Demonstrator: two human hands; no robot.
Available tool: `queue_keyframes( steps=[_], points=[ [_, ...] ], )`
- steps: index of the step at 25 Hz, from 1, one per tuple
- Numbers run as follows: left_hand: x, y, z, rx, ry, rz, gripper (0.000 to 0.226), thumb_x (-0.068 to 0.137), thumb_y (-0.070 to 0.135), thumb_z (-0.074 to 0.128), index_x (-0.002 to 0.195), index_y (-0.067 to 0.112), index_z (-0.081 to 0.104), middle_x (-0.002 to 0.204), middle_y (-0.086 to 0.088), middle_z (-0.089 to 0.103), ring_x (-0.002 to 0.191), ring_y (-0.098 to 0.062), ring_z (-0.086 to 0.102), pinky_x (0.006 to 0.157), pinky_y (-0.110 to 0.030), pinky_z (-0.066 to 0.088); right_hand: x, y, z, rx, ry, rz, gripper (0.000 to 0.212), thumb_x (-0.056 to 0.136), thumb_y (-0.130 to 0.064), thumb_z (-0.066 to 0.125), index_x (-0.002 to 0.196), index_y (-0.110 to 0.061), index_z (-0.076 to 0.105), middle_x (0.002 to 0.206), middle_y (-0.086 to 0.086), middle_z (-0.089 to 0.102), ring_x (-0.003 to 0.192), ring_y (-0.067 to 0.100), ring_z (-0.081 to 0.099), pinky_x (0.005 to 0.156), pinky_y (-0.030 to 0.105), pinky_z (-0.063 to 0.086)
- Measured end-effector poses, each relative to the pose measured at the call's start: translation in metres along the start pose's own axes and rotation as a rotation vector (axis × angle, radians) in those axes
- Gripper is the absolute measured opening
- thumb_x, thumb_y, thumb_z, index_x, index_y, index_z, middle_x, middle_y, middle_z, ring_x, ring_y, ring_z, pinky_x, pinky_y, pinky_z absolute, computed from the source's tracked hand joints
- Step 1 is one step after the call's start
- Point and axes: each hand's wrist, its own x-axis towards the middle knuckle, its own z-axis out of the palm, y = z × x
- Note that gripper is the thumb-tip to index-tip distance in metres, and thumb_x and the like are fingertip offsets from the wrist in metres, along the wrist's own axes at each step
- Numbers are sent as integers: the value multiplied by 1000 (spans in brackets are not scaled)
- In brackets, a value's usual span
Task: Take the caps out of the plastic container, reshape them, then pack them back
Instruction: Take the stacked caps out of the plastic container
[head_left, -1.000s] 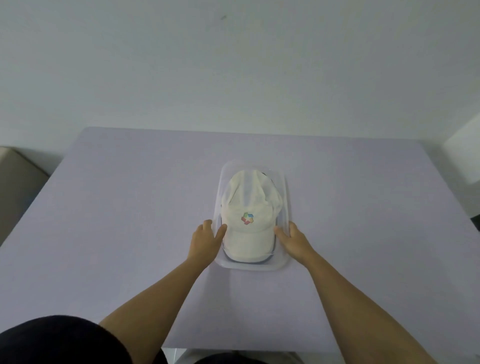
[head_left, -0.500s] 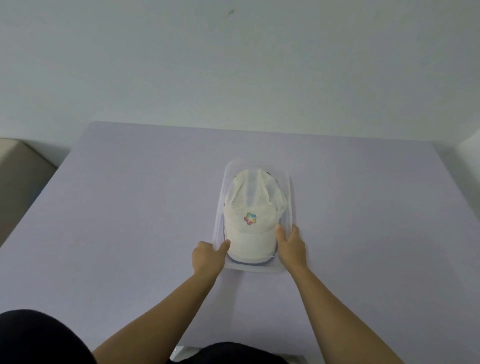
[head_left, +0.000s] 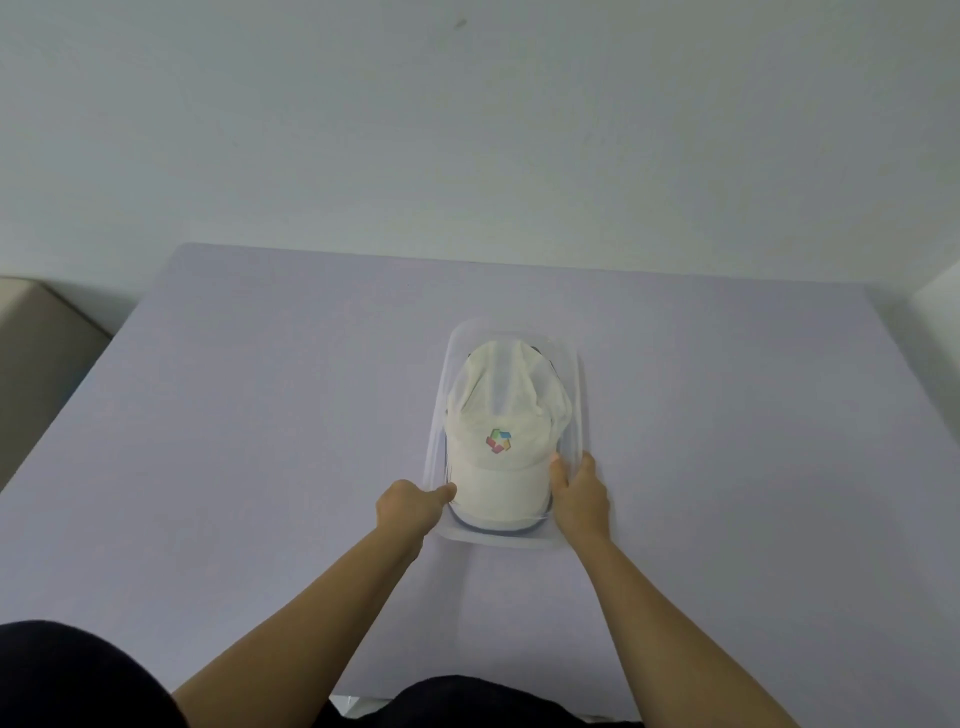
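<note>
A: The cap (head_left: 503, 436) lies in the box (head_left: 582, 395), crown toward the desk's far edge, brim toward the near edge. A darker rim shows under the brim, so I'd judge a second cap sits beneath; I can't be sure.

B: And the hands?

A: The left hand (head_left: 410, 506) is curled at the brim's left side, thumb touching the cloth, fingers tucked out of sight. The right hand (head_left: 579, 493) lies along the box's right wall, thumb against the brim. Neither has clearly closed on the cap; I can't tell a firm grip from a touch.

B: How would you lift it?

A: Slide fingers under the brim on both sides and raise it level, so the soft crown isn't crushed and the lower one isn't dragged up.

B: Where's the box?

A: Mid-desk (head_left: 260, 415), a little toward the near edge. It's light, clear plastic, so it may lift too.
</note>
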Motion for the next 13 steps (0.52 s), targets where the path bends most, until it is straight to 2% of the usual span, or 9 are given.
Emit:
queue_keyframes(
  steps=[3,6,8,11,13],
  points=[
    [1,0,-3,3,-8,2,44,86,34,66,66,8,36,70,-2,39,59,-12,37,61,-26,40,1,-1,0,2,0,10,61,97,-43,38,143,-4,29,136,19,51,123,37,49,102,46,41],
    [3,2,-5,4,-54,25,43,86,37,65,97,-1,49,83,-7,49,62,-13,42,50,-23,35,0,-4,-3,18,-20,30,62,98,-43,37,145,-5,26,139,19,48,125,37,47,102,43,40],
    [3,2,-7,19,-67,42,49,85,38,66,107,-3,51,84,-7,49,63,-13,42,47,-22,32,0,-7,-6,38,-51,40,63,98,-43,38,147,-6,24,141,18,45,128,35,45,102,41,38],
    [4,0,-10,30,-73,67,43,82,38,68,91,0,51,80,-8,46,64,-14,44,49,-22,32,-3,-8,-14,94,-87,51,62,96,-44,41,146,-10,27,141,15,47,126,32,46,100,38,39],
    [5,-3,-10,-16,-100,61,43,80,40,69,82,4,47,79,-8,45,68,-18,46,55,-24,38,-4,-11,-22,169,-141,81,59,95,-45,43,143,-14,31,137,8,49,121,27,48,96,34,39]
  ],
)
